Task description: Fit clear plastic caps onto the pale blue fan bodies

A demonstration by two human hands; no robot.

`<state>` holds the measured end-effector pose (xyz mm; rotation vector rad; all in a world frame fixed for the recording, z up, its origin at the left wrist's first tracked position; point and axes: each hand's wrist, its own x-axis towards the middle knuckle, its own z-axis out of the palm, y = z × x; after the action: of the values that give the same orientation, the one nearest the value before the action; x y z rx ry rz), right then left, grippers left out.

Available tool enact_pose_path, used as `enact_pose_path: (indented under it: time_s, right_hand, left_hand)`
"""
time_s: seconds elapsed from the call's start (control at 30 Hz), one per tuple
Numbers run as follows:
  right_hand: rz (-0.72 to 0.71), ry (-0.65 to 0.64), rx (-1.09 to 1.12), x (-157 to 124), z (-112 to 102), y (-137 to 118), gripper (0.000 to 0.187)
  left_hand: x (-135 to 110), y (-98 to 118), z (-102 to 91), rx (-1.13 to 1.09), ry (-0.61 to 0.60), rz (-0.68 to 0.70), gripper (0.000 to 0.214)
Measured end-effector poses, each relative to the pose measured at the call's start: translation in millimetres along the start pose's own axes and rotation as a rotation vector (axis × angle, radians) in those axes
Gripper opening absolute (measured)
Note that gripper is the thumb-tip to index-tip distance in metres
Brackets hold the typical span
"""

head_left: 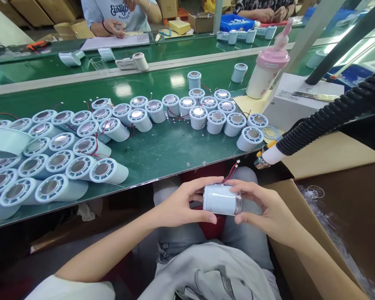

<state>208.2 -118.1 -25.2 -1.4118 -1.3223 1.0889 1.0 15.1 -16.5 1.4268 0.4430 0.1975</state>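
Note:
Above my lap I hold a light-blue cylindrical housing [217, 200] on its side, between both hands. My left hand [183, 206] is closed on its left end, thumb below and fingers above. At the other end, my right hand [268, 210] grips a clear plastic rim [238, 203] around the housing. Thin red and dark wires [233, 171] with a white connector stick up behind it. On the green bench [162, 152] in front stand many similar housings [216, 121], with round metallic centres and some with wires; several at left lean over [109, 171].
A black corrugated hose [334, 110] with a white nozzle reaches in from the right. Below it, a cardboard box [287, 229] holds clear plastic pieces. A pink-lidded cup [265, 73] stands beside a grey box-shaped base [295, 98]. Two people sit across the bench.

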Motion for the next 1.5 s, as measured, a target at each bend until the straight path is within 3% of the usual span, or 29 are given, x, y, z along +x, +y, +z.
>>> enact_pose_path:
  time_s: [0.63, 0.87, 1.5]
  right_hand:
    - [0.251, -0.081, 0.445, 2, 4, 2, 0.045]
    - [0.324, -0.045, 0.527, 5, 9, 3, 0.042]
    - [0.632, -0.064, 0.685, 13, 24, 2, 0.066]
  left_hand:
    - [-3, 4, -0.2, 0.116, -0.015, 0.06, 0.072]
    - [-4, 2, -1.7, 0.17, -0.022, 0.093, 0.071]
    - [-6, -3, -4.4, 0.152, -0.075, 0.186, 0.073]
